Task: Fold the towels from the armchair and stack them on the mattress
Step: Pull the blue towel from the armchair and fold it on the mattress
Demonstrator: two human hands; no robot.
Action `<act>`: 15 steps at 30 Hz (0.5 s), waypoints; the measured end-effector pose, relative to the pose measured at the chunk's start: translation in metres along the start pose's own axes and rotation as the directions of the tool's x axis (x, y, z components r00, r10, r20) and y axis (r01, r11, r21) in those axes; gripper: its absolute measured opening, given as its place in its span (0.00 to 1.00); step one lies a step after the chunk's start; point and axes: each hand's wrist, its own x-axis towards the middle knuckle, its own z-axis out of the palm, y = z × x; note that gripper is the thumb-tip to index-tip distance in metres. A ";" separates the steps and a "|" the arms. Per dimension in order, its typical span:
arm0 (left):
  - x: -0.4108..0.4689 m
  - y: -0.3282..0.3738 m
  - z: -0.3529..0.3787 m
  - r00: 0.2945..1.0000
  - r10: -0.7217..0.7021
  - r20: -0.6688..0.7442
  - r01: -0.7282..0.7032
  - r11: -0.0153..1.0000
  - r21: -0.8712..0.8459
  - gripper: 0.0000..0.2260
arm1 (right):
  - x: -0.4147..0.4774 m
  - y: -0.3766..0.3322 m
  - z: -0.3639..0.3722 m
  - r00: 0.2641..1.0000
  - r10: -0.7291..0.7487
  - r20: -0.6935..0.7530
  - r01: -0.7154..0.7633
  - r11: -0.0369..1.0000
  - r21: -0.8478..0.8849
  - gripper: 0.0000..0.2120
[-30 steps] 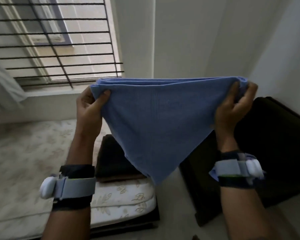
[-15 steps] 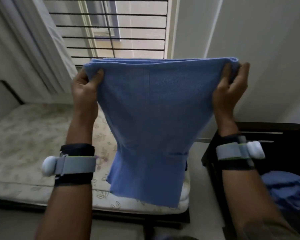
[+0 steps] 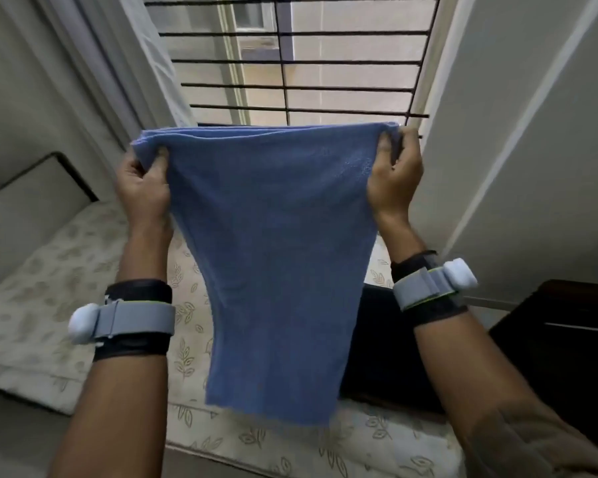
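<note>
Head view has you holding the blue towel up in the air in front of you, its top edge stretched level between both hands. Your left hand pinches the top left corner, thumb on the near side and the fingers curled behind the cloth. Your right hand grips the top right corner the same way, with the layers bunched in its closed fingers. Several layers show along the top edge, so the towel is already doubled over. It narrows as it hangs down, and its lower edge falls in front of the near edge of the mattress; you cannot tell whether it touches it.

The mattress, with a pale leaf print, lies below and runs off to the left. At its right end a dark pile sits on it, half hidden behind the towel, too dark to make out in detail. The dark armchair stands at the right, just beside that end of the mattress. Behind the towel are the window bars, with a pale curtain to their left. Each of your forearms carries a grey strap with a white unit on it: the left wristband and the right wristband.
</note>
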 end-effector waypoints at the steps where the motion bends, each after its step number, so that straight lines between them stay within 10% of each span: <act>1: 0.007 -0.002 -0.005 1.000 -0.012 -0.002 0.012 0.998 -0.057 0.05 | -0.002 0.000 0.008 1.000 -0.009 -0.004 0.009 1.000 0.009 0.12; 6: 0.066 -0.015 -0.023 0.998 -0.017 0.063 0.024 0.994 -0.106 0.03 | 0.004 0.012 0.064 0.995 -0.083 0.051 0.081 0.996 0.039 0.05; 15: 0.229 -0.102 -0.011 0.976 -0.189 0.110 0.189 0.982 0.015 0.10 | 0.078 0.050 0.212 0.908 0.234 0.347 -0.277 0.958 0.078 0.05</act>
